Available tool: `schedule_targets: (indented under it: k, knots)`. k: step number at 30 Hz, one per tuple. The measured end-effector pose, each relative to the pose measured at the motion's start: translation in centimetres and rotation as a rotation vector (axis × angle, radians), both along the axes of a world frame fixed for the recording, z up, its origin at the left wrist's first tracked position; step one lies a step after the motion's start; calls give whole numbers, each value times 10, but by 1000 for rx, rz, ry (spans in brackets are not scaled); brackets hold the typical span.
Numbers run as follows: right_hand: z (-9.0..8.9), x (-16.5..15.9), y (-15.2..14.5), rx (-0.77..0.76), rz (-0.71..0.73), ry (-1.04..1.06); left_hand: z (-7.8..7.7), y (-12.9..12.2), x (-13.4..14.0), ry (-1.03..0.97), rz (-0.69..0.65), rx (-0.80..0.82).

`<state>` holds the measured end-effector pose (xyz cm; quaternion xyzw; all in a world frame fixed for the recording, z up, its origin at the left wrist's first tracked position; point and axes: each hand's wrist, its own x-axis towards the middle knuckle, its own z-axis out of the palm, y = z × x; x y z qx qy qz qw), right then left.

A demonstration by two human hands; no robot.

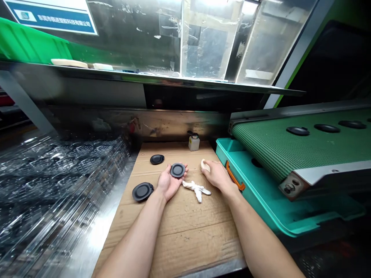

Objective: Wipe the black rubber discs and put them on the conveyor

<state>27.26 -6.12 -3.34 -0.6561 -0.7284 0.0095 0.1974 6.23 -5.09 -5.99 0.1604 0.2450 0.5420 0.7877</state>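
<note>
My left hand (168,184) is palm up, with a black round plastic part (177,170) resting in its curled fingers. My right hand (217,175) pinches a small cream-coloured pad (205,166) just above the cardboard; the exact kind of pad does not show. Between the hands lies a crumpled white cloth (197,189). Two more black round parts sit left of my left hand: a smaller one (157,159) farther back and a larger one (143,192) nearer me.
A sheet of cardboard (179,247) covers the bench. At its back stands a white dispenser bottle (194,143). To the right, a teal bin (261,197) sits beneath a green conveyor belt (307,150) carrying several black parts. Clear plastic trays (58,185) are stacked left, below a metal shelf.
</note>
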Motion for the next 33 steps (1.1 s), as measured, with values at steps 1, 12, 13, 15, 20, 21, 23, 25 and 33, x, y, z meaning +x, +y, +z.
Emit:
schedule_targets:
  k: [1, 12, 13, 15, 20, 21, 23, 25, 33]
  knots:
    - [-1, -9, -2, 66, 19, 67, 1, 0, 1, -4, 4, 5]
    - [-10, -103, -26, 275, 127, 49, -1, -8, 8, -116, -31, 53]
    - [-10, -103, -26, 264, 126, 54, -1, -8, 8, -105, -23, 37]
    - [-12, -102, -26, 246, 175, 57, -2, -8, 7, -77, -18, 7]
    - [-12, -98, -25, 215, 131, 76, 0, -8, 7, -46, -29, 20]
    - [-12, -97, -25, 214, 142, 75, 0, -8, 7, -37, -33, 26]
    - [-11, -95, -25, 217, 194, 69, -1, -8, 8, -15, -33, 24]
    - [-10, -93, -25, 211, 180, 72, -1, -8, 9, 3, -30, 20]
    - [-9, -93, -30, 200, 147, 85, 0, -9, 10, 41, -44, 46]
